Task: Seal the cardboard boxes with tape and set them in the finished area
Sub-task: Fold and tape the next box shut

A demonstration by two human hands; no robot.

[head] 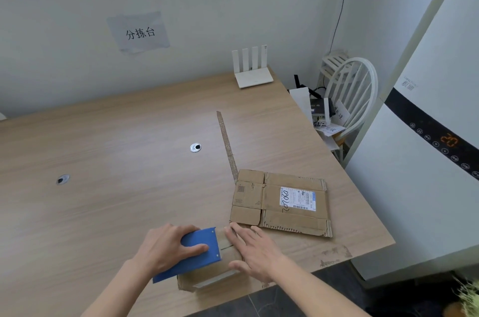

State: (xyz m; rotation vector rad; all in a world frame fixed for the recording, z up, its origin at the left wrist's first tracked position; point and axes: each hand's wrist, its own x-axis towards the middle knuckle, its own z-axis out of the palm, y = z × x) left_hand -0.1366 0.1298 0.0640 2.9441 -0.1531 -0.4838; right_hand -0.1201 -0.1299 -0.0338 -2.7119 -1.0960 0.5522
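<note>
Holes [63, 179] with metal rims dot the wooden table [116, 135] at left and centre. Near the front edge, the left hand [166, 246] grips a blue tape dispenser [193, 254], fingers curled round it, resting it on a small cardboard box [220, 274]. The right hand [255, 249] lies flat on the same box, fingers straight, holding nothing. Just beyond, a flattened cardboard box [281, 202] with a shipping label lies on the table. A white router [252, 70] stands at the far right corner.
</note>
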